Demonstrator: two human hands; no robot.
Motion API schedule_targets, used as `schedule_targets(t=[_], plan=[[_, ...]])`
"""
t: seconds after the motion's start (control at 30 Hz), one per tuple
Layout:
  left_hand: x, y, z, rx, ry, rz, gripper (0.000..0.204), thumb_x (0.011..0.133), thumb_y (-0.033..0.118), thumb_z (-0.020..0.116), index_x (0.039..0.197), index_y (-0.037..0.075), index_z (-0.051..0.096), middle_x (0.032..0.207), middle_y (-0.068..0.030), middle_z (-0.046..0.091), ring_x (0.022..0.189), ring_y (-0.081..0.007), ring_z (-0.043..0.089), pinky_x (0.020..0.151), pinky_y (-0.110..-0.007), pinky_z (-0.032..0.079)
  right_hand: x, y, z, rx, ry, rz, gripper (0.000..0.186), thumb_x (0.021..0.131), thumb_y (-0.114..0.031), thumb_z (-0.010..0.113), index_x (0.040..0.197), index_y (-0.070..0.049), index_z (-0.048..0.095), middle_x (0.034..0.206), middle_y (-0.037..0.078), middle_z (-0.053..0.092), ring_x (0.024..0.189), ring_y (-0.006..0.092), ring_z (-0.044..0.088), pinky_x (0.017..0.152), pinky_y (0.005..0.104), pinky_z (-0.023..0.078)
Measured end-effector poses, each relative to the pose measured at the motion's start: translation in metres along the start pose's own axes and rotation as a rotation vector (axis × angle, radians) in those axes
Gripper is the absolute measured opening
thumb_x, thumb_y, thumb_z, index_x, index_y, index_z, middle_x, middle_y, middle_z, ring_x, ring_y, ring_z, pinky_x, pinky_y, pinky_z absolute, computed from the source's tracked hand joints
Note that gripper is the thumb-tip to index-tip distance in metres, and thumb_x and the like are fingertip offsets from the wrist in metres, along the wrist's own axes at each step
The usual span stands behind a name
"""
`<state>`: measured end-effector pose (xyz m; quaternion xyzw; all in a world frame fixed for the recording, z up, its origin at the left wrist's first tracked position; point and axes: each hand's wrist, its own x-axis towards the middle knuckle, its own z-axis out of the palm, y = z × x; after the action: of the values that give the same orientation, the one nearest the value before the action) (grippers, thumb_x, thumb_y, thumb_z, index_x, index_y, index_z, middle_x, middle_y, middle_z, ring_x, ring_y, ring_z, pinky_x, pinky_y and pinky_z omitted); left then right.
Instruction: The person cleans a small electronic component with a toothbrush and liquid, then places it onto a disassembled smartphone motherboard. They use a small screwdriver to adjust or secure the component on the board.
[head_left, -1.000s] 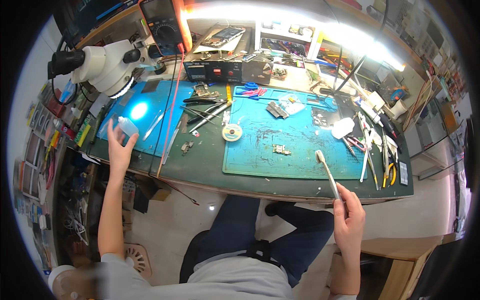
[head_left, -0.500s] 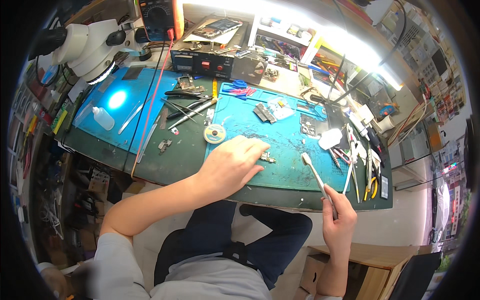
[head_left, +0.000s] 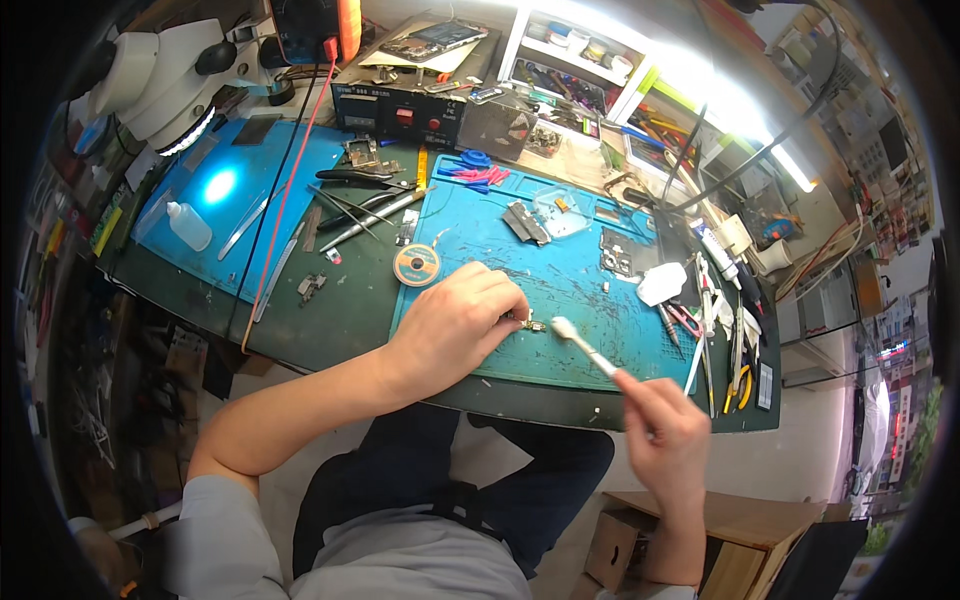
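Note:
On the blue work mat [head_left: 590,375], the fingertips of my left hand [head_left: 462,322] are closed in a pinch on a small circuit board [head_left: 536,325]; part of it is hidden by those fingers. My right hand [head_left: 668,432] grips a white toothbrush [head_left: 598,358] by its handle. The brush head lies just right of the board, with a small gap between them. Next to my left wrist sits a round spool [head_left: 416,264] of braid or wire.
Tweezers [head_left: 375,216] and pliers lie left of the mat. A metal shield plate [head_left: 525,222] and a clear plastic box [head_left: 560,210] stand behind my hands. At right are a white pad [head_left: 662,284] and yellow-handled cutters [head_left: 740,388]. A microscope [head_left: 160,90] overhangs the far left.
My right hand has tilted the toothbrush over to the left, bringing its head close to the board. My left fingers have closed on the board. The view has shifted slightly.

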<state>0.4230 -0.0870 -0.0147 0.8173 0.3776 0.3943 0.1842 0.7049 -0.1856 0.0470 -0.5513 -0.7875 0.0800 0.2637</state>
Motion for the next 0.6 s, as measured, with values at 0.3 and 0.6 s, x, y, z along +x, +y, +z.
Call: schedule_targets(t=[0.3, 0.6], plan=[[0.002, -0.001, 0.002, -0.031, -0.012, -0.009, 0.016, 0.089, 0.003, 0.083, 0.099, 0.006, 0.071, 0.097, -0.0078, 0.072, 0.097, -0.0304, 0.067, 0.087, -0.042, 0.054, 0.001, -0.007, -0.004, -0.133, 0.042, 0.002, 0.045, 0.090, 0.002, 0.077, 0.133, -0.012, 0.082, 0.094, 0.007, 0.072, 0.070, 0.0248, 0.070, 0.063, 0.0381, 0.056], [0.002, 0.000, 0.002, -0.024, -0.004, -0.018, 0.016, 0.088, 0.003, 0.083, 0.098, 0.005, 0.071, 0.096, -0.0072, 0.072, 0.097, -0.0303, 0.067, 0.086, -0.042, 0.054, -0.005, -0.013, 0.021, -0.091, 0.015, -0.103, 0.044, 0.091, 0.004, 0.076, 0.132, -0.011, 0.081, 0.093, 0.007, 0.071, 0.070, 0.0254, 0.070, 0.062, 0.0379, 0.055]])
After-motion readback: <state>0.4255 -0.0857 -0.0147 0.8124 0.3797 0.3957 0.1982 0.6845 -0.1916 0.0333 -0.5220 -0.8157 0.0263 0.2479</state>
